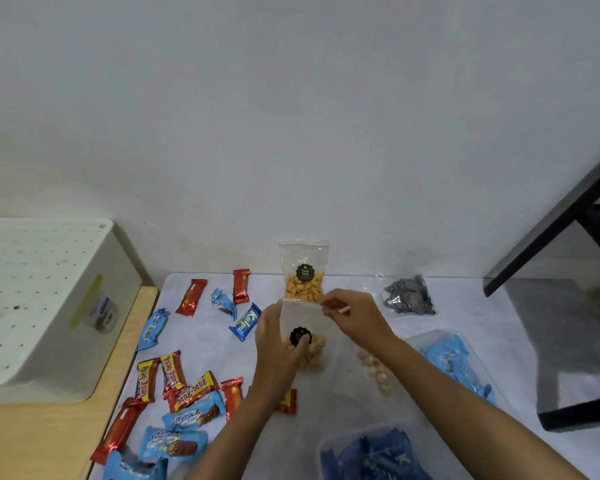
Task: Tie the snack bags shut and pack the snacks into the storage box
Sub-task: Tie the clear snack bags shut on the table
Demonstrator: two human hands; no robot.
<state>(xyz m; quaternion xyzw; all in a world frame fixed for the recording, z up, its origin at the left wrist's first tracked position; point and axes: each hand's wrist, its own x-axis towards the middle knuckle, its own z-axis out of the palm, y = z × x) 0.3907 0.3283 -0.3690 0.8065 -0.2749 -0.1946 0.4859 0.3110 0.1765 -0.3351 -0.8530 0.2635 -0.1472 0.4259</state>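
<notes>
At the left edge of the frame a white perforated plastic bin (42,306) sat on a pale wooden top (49,438). Right of it, red, yellow and blue wrapped snack bars (191,389) lay scattered over the white table (205,341). At centre, the left hand (278,344) gripped the side of a clear plastic snack bag (302,317) of pale puffs with a round black label. The right hand (355,315) pinched the bag's top edge, a small white strip (343,310) showing at its fingers. Above them, a clear bag of orange snacks (303,275) stood against the wall. Further right lay a bag of dark striped snacks (409,297). In the lower right a clear plastic storage box (326,441) held blue packets.
</notes>
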